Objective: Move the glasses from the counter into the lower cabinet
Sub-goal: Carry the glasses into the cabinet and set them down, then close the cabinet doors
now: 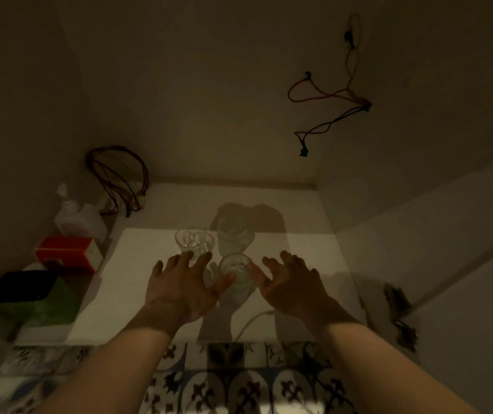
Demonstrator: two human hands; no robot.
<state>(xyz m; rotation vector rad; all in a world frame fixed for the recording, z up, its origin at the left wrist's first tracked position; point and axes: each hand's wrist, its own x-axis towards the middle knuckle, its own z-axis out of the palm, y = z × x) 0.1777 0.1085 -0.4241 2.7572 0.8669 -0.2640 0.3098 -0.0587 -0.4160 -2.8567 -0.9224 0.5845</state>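
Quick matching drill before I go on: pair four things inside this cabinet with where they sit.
Things:
1. red box
2. nearest glass
3. large clear jar
4. hanging wires

Places:
A. on the back wall, upper right
B. between the left hand and right hand
C. at the left side, beside a white bottle
D. behind the nearest glass

Pairs: 1-C, 2-B, 3-D, 4-A

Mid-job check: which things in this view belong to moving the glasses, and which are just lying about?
Part of the job:
- near glass between both hands
- left glass
- far glass
- left hand, open
- right hand, open

Lying about:
- red box
- white bottle
- green bag
- wire bundle
- wall wires
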